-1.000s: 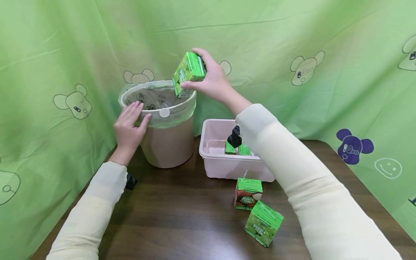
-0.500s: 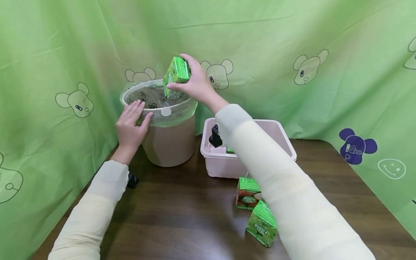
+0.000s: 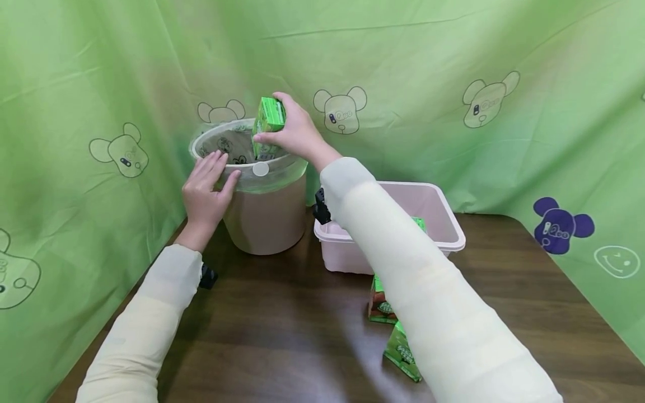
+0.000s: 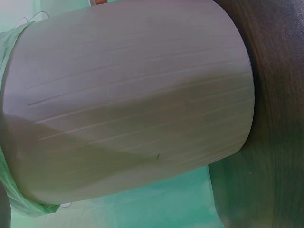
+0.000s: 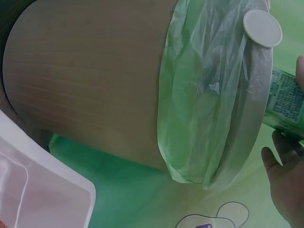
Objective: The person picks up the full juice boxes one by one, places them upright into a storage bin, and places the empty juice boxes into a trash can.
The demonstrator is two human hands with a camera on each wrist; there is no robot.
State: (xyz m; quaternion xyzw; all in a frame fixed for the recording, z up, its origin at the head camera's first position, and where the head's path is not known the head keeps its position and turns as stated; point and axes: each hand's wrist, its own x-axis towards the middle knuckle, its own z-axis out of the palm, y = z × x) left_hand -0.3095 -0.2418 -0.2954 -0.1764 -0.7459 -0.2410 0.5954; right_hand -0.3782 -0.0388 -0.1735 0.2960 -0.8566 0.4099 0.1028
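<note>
My right hand point(image 3: 294, 131) grips a green drink carton point(image 3: 269, 120) by its sides, with the lower end inside the mouth of the trash bin point(image 3: 264, 221). In the right wrist view the carton point(image 5: 285, 102) shows its printed side just past the rim. A thin green plastic bag point(image 5: 199, 95) lines the bin and folds over the rim. Fingers extended, my left hand point(image 3: 206, 193) rests on the bin's near left rim. The left wrist view is filled by the bin's ribbed wall point(image 4: 133, 99); the left hand is mostly out of that frame.
A pink plastic tub point(image 3: 347, 254) stands right of the bin, with a green carton point(image 3: 419, 223) partly visible inside. On the table point(image 3: 272, 324), a red-and-green carton point(image 3: 380, 305) and a green carton point(image 3: 401, 352) stand partly behind my right sleeve. Green cloth point(image 3: 403, 45) hangs behind.
My right hand has moved left and lower with the carton, from above the bin's right rim into its mouth. My left hand has stayed on the rim. The right sleeve now covers more of the table cartons.
</note>
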